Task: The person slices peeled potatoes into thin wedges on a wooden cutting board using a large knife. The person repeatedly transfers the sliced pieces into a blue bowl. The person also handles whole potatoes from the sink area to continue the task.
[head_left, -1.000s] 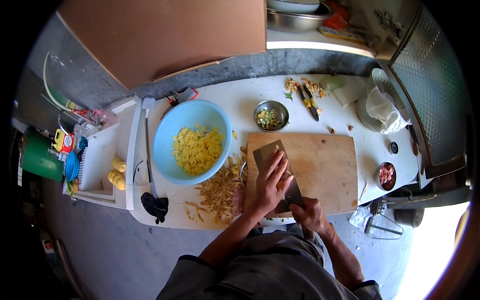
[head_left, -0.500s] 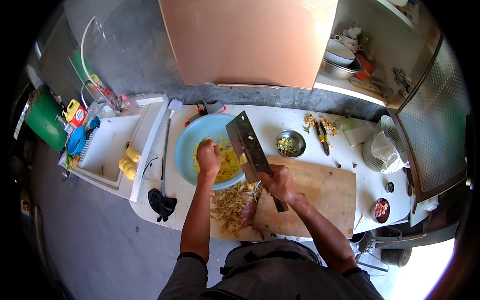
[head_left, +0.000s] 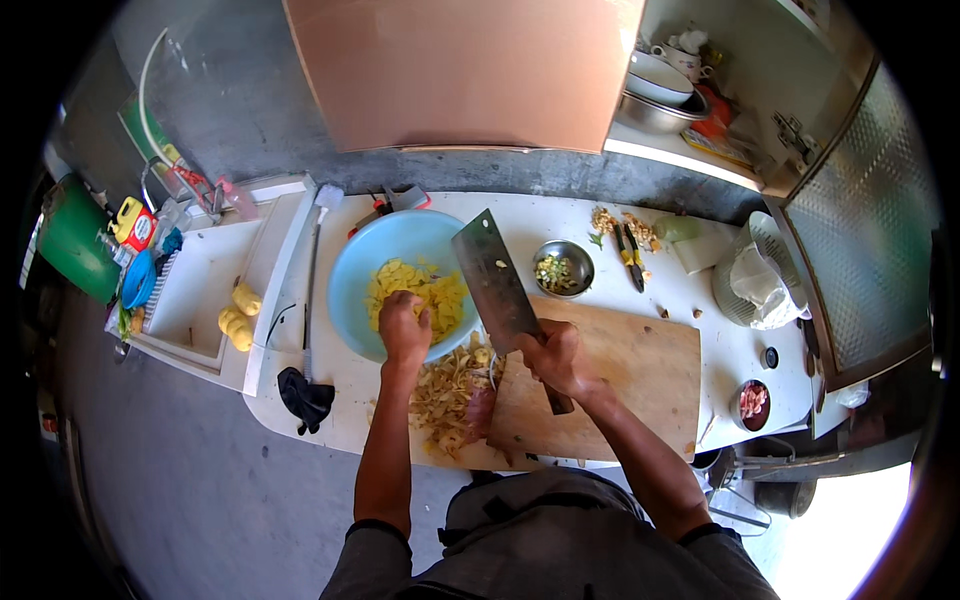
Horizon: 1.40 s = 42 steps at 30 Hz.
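Observation:
My right hand (head_left: pixel 556 358) grips the handle of a cleaver (head_left: pixel 492 272), its broad dark blade tilted up beside the right rim of a light-blue basin (head_left: pixel 344 312). A small pale bit clings to the blade. Inside the basin lie many yellow slices (head_left: pixel 430 290), which look like potato. Over the near part of the basin is my left hand (head_left: pixel 404 328), its fingers curled together; whatever they may hold is hidden. Below the cleaver, a wooden cutting board (head_left: pixel 630 375) rests on the white table. A heap of peelings (head_left: pixel 445 405) lies between board and basin.
A metal bowl (head_left: pixel 580 270) of chopped bits and pliers (head_left: pixel 630 258) sit behind the board. To the right are a basket (head_left: pixel 735 290) and a small bowl of meat (head_left: pixel 753 402). At left, a sink (head_left: pixel 205 285) has knobbly yellow roots (head_left: pixel 236 325) on its edge.
My left hand has drawn back toward the basin's near side. A yellow slice seen against the cleaver blade before is no longer there. The whole view has shifted slightly.

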Available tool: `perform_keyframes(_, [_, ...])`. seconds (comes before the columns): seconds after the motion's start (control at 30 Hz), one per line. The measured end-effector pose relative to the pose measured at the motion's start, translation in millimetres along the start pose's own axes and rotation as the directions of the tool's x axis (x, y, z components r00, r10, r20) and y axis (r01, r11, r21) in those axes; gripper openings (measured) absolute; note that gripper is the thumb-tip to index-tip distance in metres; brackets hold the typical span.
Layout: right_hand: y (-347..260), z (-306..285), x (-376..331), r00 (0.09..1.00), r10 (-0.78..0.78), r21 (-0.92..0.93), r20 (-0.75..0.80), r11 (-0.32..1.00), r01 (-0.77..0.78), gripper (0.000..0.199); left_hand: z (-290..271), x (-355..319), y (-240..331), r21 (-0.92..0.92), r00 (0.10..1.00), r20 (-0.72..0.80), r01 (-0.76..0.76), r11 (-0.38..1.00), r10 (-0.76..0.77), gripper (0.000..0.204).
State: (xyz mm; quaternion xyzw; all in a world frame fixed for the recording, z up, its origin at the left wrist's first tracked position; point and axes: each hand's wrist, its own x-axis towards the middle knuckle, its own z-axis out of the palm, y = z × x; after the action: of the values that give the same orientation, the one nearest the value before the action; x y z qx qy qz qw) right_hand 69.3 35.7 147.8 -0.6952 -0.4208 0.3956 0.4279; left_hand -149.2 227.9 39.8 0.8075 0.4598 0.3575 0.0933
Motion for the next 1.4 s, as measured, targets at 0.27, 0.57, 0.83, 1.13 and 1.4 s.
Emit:
perform_keyframes(0.27, [49, -83, -88, 0.969, 0.066, 0.148, -0.239, 0.989, -0.031, 0.026, 65, -43, 129, -0.335, 0.921, 0.386, 0.083, 0.938, 0.057, 0.058])
perform_keyframes(0.57, [107, -131, -185, 0.839, 0.284, 0.238, -0.463, 0.952, -0.191, 0.026, 139, -75, 185, -0.037, 0.815, 0.577, -0.046, 0.998, 0.059, 0.069])
perform_keyframes(0.83, [148, -147, -233, 0.803, 0.339, 0.181, -0.490, 0.941, -0.287, 0.029, 130, -85, 203, -0.591, 0.464, 0.607, -0.279, 0.757, 0.645, 0.045])
perform_keyframes(1.13, [132, -145, -203, 0.949, -0.027, -0.454, -0.315, 0.882, -0.126, 0.020, 110, -131, 174, -0.503, 0.885, 0.419, 0.039, 0.863, 0.204, 0.041])
perform_keyframes(1.4, [132, -134, -169, 0.983, -0.138, -0.541, -0.124, 0.839, 0.050, 0.018, 83, -140, 191, -0.371, 0.853, 0.504, 0.074, 0.926, 0.134, 0.041])
